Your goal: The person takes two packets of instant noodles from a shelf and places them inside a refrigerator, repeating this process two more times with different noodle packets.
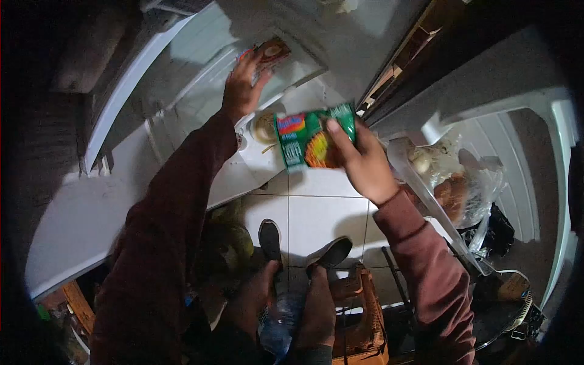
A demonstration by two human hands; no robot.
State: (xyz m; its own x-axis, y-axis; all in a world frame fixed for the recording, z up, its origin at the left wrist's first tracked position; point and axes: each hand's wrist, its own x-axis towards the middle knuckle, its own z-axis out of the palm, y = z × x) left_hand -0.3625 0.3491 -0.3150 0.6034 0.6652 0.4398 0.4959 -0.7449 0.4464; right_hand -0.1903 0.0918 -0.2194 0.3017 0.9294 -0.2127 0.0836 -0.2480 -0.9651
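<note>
Green packet (297, 141) in right hand (368, 165) (outstretched).

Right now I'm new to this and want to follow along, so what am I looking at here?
There is no machine, just a person's two bare hands. The one picture comes from a camera on their head, looking forward and down. The right hand holds a green packet. The fingers of the left hand are at a reddish-brown packet; whether they grip it is unclear. A round container sits on the pale surface below. Plastic bags fill a rack at right.
</note>
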